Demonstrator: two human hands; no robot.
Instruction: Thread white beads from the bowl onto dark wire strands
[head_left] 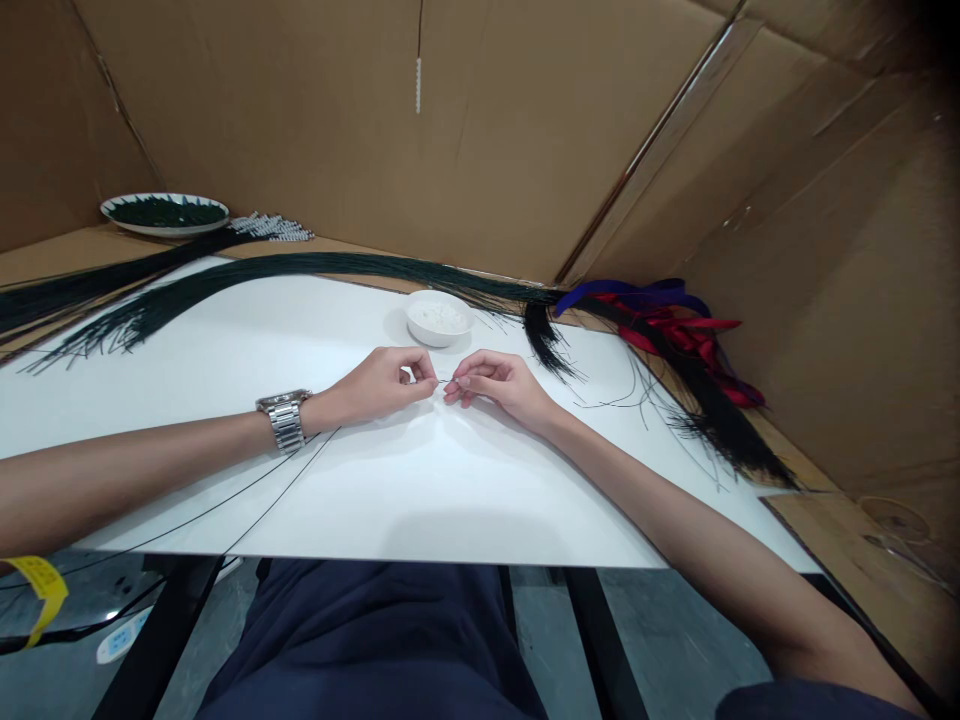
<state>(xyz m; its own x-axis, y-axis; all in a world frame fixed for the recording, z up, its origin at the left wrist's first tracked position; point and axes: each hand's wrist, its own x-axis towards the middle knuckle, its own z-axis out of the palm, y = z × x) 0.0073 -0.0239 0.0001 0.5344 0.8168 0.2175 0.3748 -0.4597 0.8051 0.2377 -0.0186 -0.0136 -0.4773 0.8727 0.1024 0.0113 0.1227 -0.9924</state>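
Over the middle of the white board, my left hand point(390, 382) pinches a thin black cord between thumb and finger. My right hand point(501, 385) faces it from the right, its thumb and fingers closed on the same short stretch of cord. The fingertips of the two hands are almost touching. Two black strands point(279, 497) run from under my left wrist toward the board's front edge. Just behind the hands stands a white bowl point(439, 338) with small white pieces in it; their exact shape is too small to tell.
A long bundle of dark cords point(337, 263) lies across the back of the white board point(450, 510). Red ribbons point(682, 335) and more black cords are at the right. A plate point(165, 228) stands back left. Cardboard walls point(480, 150) rise behind.
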